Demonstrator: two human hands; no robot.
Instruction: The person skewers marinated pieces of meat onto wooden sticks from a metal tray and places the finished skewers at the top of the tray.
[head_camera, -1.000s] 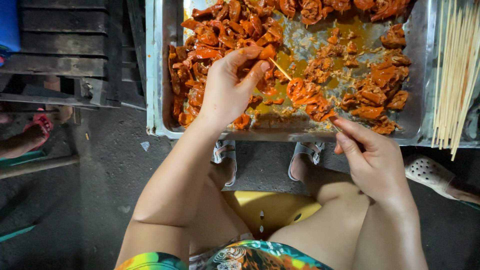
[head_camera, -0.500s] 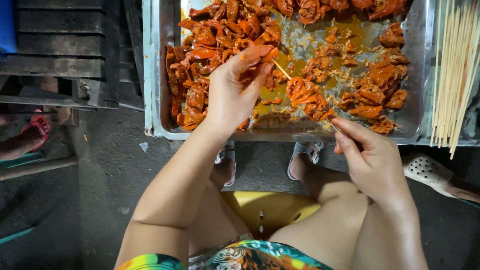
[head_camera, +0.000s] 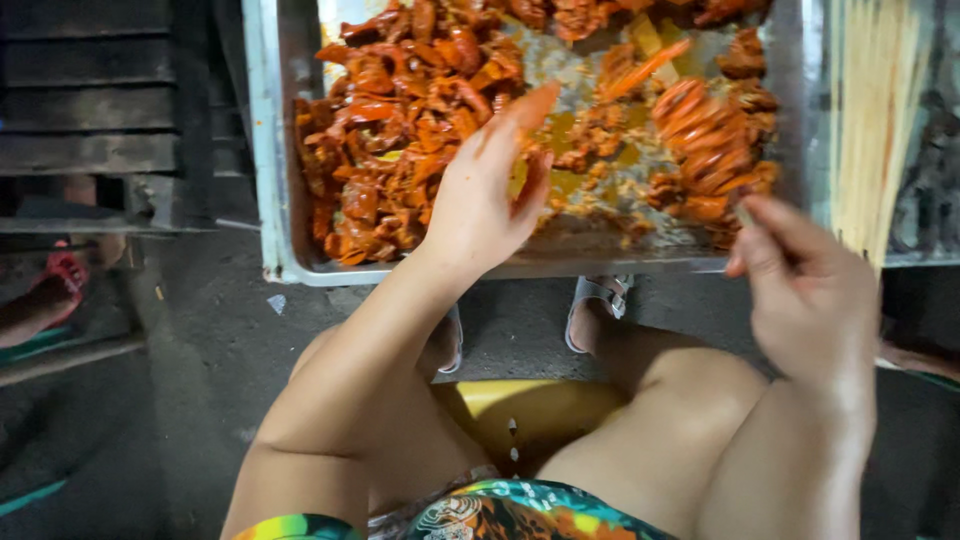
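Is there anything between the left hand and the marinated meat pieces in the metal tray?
Nothing visible does. The left hand hangs directly over the meat pieces in the metal tray, fingers open, with no object between them. The right hand holds a loaded skewer to the side.

Metal tray (head_camera: 268, 170) sits out front, marinated meat pieces (head_camera: 400, 150) heaped in its left half. Left hand (head_camera: 480, 200) hovers over the middle, right hand (head_camera: 810, 290) at the near-right rim, bamboo skewers (head_camera: 870, 130) right of the tray.
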